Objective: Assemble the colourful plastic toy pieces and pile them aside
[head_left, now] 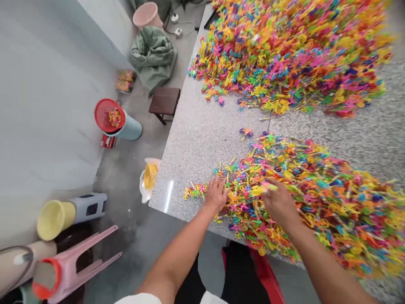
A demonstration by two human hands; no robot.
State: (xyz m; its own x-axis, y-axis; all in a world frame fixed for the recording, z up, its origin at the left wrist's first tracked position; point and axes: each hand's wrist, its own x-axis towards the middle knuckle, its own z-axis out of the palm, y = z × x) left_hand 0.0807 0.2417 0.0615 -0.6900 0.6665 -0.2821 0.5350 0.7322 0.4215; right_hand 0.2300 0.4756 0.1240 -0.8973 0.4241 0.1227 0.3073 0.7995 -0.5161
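A loose pile of small, brightly coloured plastic pieces point(303, 185) lies along the near side of a speckled stone table point(202, 131). My left hand point(216, 195) rests palm down at the pile's left end, its fingers stretched out and its thumb apart, touching the pieces there. A few pieces point(195, 191) lie just left of its fingers. My right hand point(280, 204) is closed in a pinch above the pile, gripping a yellow and pink plastic piece point(262, 188). Motion blur hides that piece's exact shape.
A larger heap of similar pieces point(294, 55) covers the table's far side. Left of the table are a brown stool point(165, 101), a green sack point(153, 57), a blue bin with a red basin point(103, 112) on top, and stacked plastic stools point(90, 209). A red seat point(267, 274) shows below me.
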